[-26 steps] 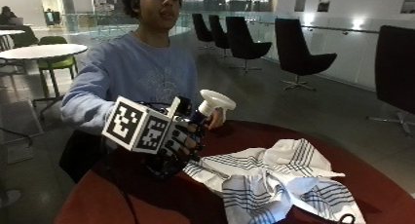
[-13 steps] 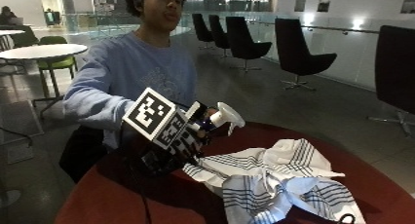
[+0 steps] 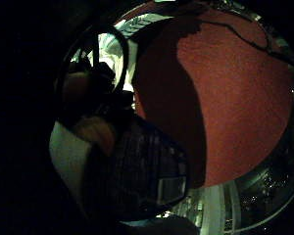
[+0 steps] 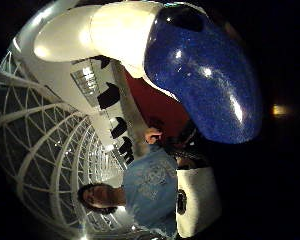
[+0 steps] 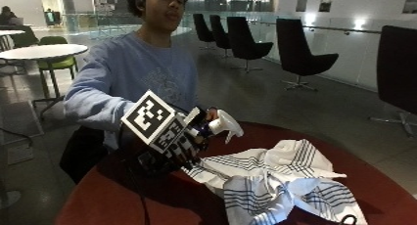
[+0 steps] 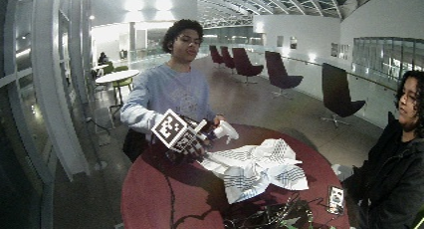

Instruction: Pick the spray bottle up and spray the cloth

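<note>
Spray bottle point(image 5: 218, 126) is held off the bench point(image 5: 117, 205) in the gloved right hand point(image 5: 179, 146), whose fingers are curled round its dark blue body while the white spray head juts out past the fingertips. The cloth point(image 5: 273, 183) — white with dark stripes — lies crumpled on the red bench just beside and below the hand, on the nozzle side.

Compared with half a second ago, the hand is seen slightly lower and turned, and the nozzle is now angled downward toward the near edge of the cloth rather than held level. The cloth itself is lying as it did.

Most of the bottle is hidden in the outside view by the glove; only the white head and a strip of blue can be seen. In the thumb side palm view the blue body point(image 4: 205, 75) and white top fill the space close to the palm. In the little finger side palm view a dark ribbed part of the bottle point(image 3: 147, 171) is hard to make out — the cloth point(image 3: 137, 24) shows only as a cut-off striped sliver beyond it. Whether spray is leaving the nozzle cannot be told.
</note>
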Available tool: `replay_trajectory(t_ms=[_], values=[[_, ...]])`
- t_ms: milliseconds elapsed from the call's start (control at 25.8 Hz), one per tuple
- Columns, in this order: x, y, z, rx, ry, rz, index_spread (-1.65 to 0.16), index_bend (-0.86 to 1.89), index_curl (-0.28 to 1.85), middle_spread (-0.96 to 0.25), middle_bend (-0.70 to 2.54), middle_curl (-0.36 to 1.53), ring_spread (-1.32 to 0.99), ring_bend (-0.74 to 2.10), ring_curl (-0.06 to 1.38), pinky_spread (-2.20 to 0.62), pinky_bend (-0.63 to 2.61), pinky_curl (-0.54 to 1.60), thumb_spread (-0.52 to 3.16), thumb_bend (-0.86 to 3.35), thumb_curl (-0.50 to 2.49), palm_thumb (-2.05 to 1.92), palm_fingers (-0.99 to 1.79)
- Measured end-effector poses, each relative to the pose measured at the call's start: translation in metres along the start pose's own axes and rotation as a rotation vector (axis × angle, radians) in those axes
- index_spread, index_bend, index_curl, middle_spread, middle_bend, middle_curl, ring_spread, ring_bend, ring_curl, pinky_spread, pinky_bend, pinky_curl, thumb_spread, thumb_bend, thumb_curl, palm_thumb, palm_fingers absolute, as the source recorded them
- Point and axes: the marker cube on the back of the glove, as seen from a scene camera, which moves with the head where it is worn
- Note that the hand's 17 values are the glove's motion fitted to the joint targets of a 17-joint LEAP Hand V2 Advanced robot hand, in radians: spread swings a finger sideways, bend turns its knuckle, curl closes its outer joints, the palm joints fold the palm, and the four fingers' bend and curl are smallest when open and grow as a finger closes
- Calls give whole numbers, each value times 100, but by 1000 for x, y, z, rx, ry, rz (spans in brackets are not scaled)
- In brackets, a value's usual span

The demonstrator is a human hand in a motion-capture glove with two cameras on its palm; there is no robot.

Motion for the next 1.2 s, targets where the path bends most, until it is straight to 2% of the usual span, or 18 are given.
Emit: replay_trajectory(t_ms=[1201], values=[[-6, 2, 14, -57, 8, 5, -22, 9, 24, -5, 25, 44, 7, 48, 38, 26, 32, 36, 70, -3, 69, 92, 97]])
